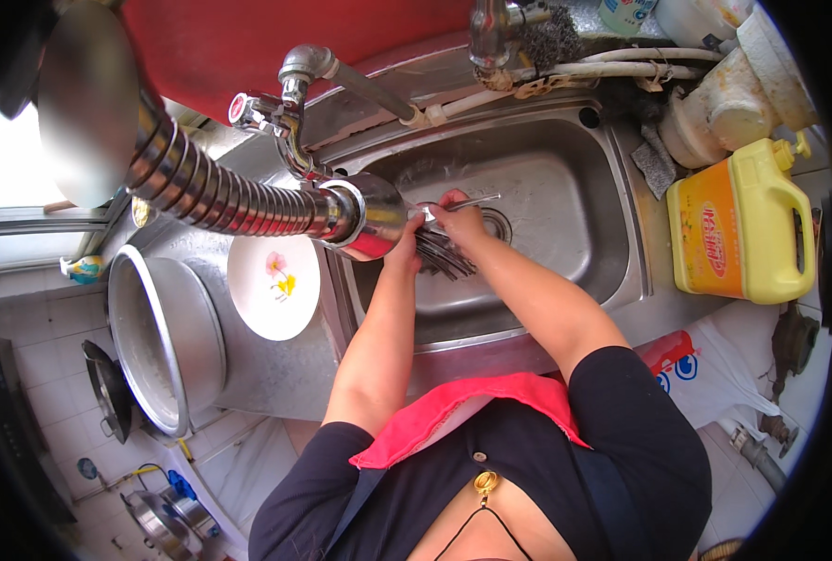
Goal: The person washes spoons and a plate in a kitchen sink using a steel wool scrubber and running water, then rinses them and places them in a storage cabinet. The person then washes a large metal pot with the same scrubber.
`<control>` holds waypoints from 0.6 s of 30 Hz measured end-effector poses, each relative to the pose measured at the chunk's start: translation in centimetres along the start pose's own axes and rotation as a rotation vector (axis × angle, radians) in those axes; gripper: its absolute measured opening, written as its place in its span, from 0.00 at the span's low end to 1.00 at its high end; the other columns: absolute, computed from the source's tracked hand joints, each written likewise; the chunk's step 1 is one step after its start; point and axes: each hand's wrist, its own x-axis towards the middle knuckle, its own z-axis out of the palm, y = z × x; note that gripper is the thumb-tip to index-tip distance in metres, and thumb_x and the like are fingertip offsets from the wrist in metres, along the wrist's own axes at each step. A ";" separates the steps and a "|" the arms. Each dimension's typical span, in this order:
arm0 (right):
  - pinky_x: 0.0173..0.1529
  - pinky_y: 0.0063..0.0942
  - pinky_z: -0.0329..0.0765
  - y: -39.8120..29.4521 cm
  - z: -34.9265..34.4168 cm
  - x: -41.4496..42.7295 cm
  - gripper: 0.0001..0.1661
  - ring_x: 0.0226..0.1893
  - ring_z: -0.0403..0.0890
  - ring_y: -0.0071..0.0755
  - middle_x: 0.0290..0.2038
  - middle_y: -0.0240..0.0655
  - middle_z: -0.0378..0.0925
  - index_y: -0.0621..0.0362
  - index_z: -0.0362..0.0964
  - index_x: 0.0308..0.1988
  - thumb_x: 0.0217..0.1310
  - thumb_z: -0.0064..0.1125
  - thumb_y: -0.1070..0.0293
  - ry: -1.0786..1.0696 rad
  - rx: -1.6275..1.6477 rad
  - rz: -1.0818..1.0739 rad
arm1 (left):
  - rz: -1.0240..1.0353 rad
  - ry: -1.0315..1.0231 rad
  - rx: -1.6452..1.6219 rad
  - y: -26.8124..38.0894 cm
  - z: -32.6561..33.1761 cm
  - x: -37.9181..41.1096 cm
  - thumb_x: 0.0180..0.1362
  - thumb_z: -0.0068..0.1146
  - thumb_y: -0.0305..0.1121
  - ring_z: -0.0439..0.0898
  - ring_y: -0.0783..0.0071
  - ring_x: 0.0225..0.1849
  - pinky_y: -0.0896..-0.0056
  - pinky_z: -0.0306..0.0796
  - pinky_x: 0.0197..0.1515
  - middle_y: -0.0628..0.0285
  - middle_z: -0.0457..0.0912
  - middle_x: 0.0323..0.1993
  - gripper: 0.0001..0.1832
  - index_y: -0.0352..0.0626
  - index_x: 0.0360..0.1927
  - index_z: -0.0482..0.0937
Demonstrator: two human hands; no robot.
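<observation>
Over the stainless steel sink (563, 175), my two hands are close together around a bundle of thin metal utensils (444, 256), probably cutlery, whose handles fan out downward. My left hand (407, 245) grips the bundle from the left, partly hidden behind the wide chrome end of a faucet (370, 217). In my right hand (461, 221), the fingers close on one metal utensil (482, 201), its slim handle pointing right. The heads of the utensils are mostly covered by my fingers. Just behind my right hand is the round drain (498, 224).
A corrugated chrome hose (226, 193) crosses the upper left. Left of the sink are a white flowered plate (274, 287) and a tilted aluminium pot (191, 336). A yellow detergent jug (738, 224) stands right, near thick pipes (731, 105). A tap (265, 116) rises behind.
</observation>
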 end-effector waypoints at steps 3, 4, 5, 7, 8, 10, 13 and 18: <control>0.32 0.19 0.68 -1.4 -3.8 -0.1 0.09 0.27 0.71 0.19 0.26 0.28 0.72 0.55 0.68 0.33 0.50 0.57 0.65 -0.008 0.298 0.077 | 0.227 -0.012 0.002 -1.6 -2.0 3.4 0.44 0.52 0.18 0.75 0.70 0.29 0.70 0.69 0.32 0.63 0.75 0.28 0.10 0.39 0.32 0.71; 0.33 0.19 0.69 -2.0 -5.9 0.1 0.10 0.28 0.71 0.19 0.27 0.29 0.73 0.55 0.69 0.33 0.51 0.57 0.64 0.018 0.416 0.058 | 0.266 -0.011 -0.005 -1.8 -2.2 4.1 0.44 0.52 0.18 0.75 0.70 0.29 0.70 0.69 0.32 0.63 0.75 0.27 0.10 0.39 0.32 0.71; 0.34 0.19 0.69 -2.7 -7.1 0.1 0.11 0.28 0.72 0.20 0.27 0.29 0.74 0.56 0.69 0.34 0.50 0.57 0.64 0.063 0.262 0.029 | 0.306 -0.005 -0.009 -1.8 -2.5 4.6 0.43 0.52 0.18 0.74 0.71 0.29 0.70 0.69 0.32 0.63 0.75 0.27 0.10 0.39 0.32 0.71; 0.35 0.20 0.70 -4.2 -9.0 0.1 0.12 0.29 0.73 0.23 0.28 0.31 0.74 0.57 0.69 0.36 0.50 0.57 0.64 0.163 -0.038 -0.025 | 0.291 0.012 0.072 -1.2 -1.3 3.6 0.43 0.52 0.18 0.74 0.71 0.29 0.71 0.68 0.32 0.63 0.75 0.27 0.11 0.39 0.32 0.70; 0.41 0.26 0.70 -3.2 -9.9 1.2 0.25 0.36 0.74 0.33 0.32 0.36 0.75 0.57 0.68 0.40 0.44 0.61 0.55 0.015 -0.439 -0.161 | 0.238 0.023 0.156 -0.5 0.0 2.3 0.42 0.52 0.18 0.74 0.71 0.28 0.71 0.68 0.32 0.64 0.75 0.26 0.11 0.39 0.32 0.70; 0.47 0.33 0.67 -4.2 -6.9 -1.4 0.39 0.42 0.72 0.43 0.37 0.41 0.74 0.57 0.65 0.44 0.33 0.65 0.46 -0.049 -1.132 -0.523 | 0.225 0.047 0.380 -0.9 0.0 2.7 0.41 0.53 0.18 0.74 0.74 0.28 0.75 0.68 0.31 0.64 0.74 0.25 0.11 0.39 0.31 0.70; 0.51 0.36 0.64 -4.9 -3.5 -2.7 0.43 0.46 0.70 0.46 0.41 0.41 0.73 0.57 0.63 0.45 0.27 0.66 0.48 -0.348 -1.390 -0.349 | 0.274 -0.184 0.184 -0.8 1.8 1.3 0.39 0.54 0.22 0.72 0.75 0.34 0.76 0.66 0.38 0.62 0.74 0.31 0.17 0.38 0.37 0.69; 0.39 0.34 0.72 -1.5 -0.8 -0.7 0.29 0.35 0.76 0.47 0.34 0.44 0.75 0.55 0.66 0.43 0.35 0.61 0.59 -0.192 -0.775 -0.465 | 0.617 -0.117 0.421 -0.3 2.6 0.2 0.38 0.53 0.21 0.71 0.79 0.31 0.77 0.67 0.35 0.64 0.73 0.30 0.17 0.40 0.37 0.69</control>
